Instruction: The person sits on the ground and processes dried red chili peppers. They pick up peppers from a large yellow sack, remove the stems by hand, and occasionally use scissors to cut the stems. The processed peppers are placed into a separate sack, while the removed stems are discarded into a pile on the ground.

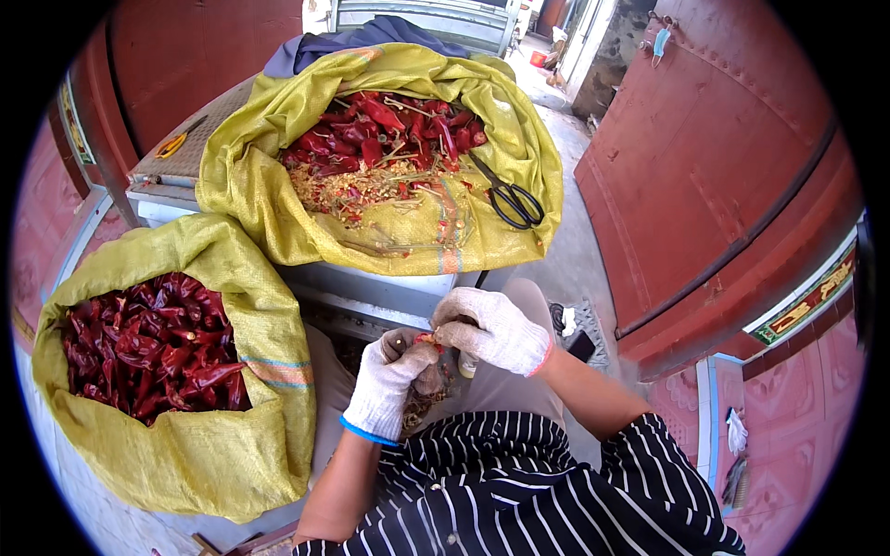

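Note:
My left hand (382, 375), in a white knit glove with a blue cuff, is closed on a small red dried chili pepper (427, 339). The fingers of my right hand (496, 329), gloved in white with a pinkish cuff, pinch at that same pepper from the other side. Most of the pepper is hidden by the glove fingers. Beyond my hands, an open yellow woven sack (250, 218) holds dried red chilies (357, 130), stems and loose pale seeds (343, 190). Black-handled scissors (515, 204) lie on its right side.
Another yellow sack (213, 454), full of dried red chilies (153, 347), stands at my left. Orange-handled scissors (171, 145) rest on the table (218, 111) behind it. A red metal door (714, 167) rises on the right, and a dark phone-like object (581, 347) lies low nearby.

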Tool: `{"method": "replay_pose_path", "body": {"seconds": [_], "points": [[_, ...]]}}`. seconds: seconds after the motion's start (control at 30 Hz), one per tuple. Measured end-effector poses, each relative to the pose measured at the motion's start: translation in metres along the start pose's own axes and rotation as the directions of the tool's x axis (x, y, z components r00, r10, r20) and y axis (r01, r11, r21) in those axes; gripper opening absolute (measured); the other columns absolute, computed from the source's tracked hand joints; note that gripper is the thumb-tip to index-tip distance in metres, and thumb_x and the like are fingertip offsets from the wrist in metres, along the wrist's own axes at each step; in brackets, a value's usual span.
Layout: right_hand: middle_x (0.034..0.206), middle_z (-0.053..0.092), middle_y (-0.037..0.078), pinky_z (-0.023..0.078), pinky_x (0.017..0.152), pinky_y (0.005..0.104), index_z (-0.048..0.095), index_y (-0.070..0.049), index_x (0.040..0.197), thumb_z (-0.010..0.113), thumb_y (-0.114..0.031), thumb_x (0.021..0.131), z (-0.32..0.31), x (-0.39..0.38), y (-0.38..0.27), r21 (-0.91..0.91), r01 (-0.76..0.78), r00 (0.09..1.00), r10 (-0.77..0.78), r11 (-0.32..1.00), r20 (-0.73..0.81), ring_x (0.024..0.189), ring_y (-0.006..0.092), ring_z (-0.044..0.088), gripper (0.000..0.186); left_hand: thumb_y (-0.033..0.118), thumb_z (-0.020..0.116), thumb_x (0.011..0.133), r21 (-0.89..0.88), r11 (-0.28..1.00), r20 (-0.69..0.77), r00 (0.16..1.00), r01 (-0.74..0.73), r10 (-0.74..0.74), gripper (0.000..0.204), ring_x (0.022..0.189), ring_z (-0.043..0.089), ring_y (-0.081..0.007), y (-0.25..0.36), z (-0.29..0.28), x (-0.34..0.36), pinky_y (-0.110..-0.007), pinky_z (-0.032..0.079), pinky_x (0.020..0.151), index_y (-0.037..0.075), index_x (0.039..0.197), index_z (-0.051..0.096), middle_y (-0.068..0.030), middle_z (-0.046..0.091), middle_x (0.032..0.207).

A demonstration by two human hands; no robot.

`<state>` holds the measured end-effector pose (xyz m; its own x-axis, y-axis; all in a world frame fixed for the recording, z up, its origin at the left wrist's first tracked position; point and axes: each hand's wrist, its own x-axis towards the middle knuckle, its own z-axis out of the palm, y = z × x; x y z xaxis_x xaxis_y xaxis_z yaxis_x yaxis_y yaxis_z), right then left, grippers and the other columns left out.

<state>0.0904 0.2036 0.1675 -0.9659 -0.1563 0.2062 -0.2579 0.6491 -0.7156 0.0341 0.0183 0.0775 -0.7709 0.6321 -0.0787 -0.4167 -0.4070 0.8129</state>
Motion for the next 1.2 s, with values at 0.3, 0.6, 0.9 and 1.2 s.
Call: {"method": "replay_pose_path", "body": {"seconds": [0.3, 0.6, 0.9, 1.2], "points": [[0.089, 0.067, 0.013, 0.054, 0.072, 0.0446, 0.067, -0.011, 0.096, 0.059, -0.029, 0.092, -0.016, 0.011, -0.009, -0.42, 0.219, 0.956, -0.108, 0.881, 0.272, 0.083, 0.0363, 0.067, 0.02, 0.008, 0.071, 0.089, 0.287, 0.948, -0.012, 0.99, 0.135, -0.137, 0.017, 0.063, 0.062, -0.0111, 0.028, 0.017, -0.009, -0.025, 0.052, 0.059, -0.003, 0.099, 0.064, -0.0053, 0.068, 0.078], [0.07, 0.057, 0.002, 0.046, 0.058, 0.0276, 0.065, -0.003, 0.089, 0.058, -0.015, 0.093, 0.001, 0.008, -0.011, 0.403, -0.383, 0.916, 0.285, 0.831, 0.284, 0.063, 0.0111, 0.056, 0.014, 0.002, 0.066, 0.089, 0.292, 0.957, 0.075, 0.997, 0.007, -0.03, 0.009, 0.066, 0.057, -0.0047, 0.033, 0.015, -0.013, -0.022, 0.047, 0.061, -0.001, 0.097, 0.069, -0.0013, 0.066, 0.079], [0.073, 0.054, -0.001, 0.04, 0.051, 0.0196, 0.064, -0.003, 0.096, 0.057, -0.021, 0.099, 0.02, -0.004, 0.01, 0.818, -0.515, 0.807, 0.465, 0.254, 0.364, 0.059, 0.0044, 0.049, 0.019, 0.007, 0.072, 0.086, 0.104, 0.994, 0.067, 0.998, -0.021, 0.014, 0.013, 0.059, 0.058, -0.0133, 0.018, 0.005, -0.002, -0.028, 0.049, 0.057, -0.002, 0.093, 0.065, -0.0078, 0.065, 0.072], [0.1, 0.069, 0.017, 0.053, 0.083, 0.046, 0.064, -0.008, 0.106, 0.061, -0.027, 0.091, -0.076, 0.029, 0.045, -0.534, -0.239, 0.93, 0.034, 0.811, -0.365, 0.098, 0.0361, 0.067, 0.024, 0.004, 0.064, 0.09, -0.178, 0.979, 0.079, 0.993, 0.099, -0.086, 0.009, 0.061, 0.064, -0.0172, 0.016, 0.003, 0.003, -0.029, 0.054, 0.059, -0.003, 0.095, 0.066, -0.0085, 0.065, 0.07]]}}
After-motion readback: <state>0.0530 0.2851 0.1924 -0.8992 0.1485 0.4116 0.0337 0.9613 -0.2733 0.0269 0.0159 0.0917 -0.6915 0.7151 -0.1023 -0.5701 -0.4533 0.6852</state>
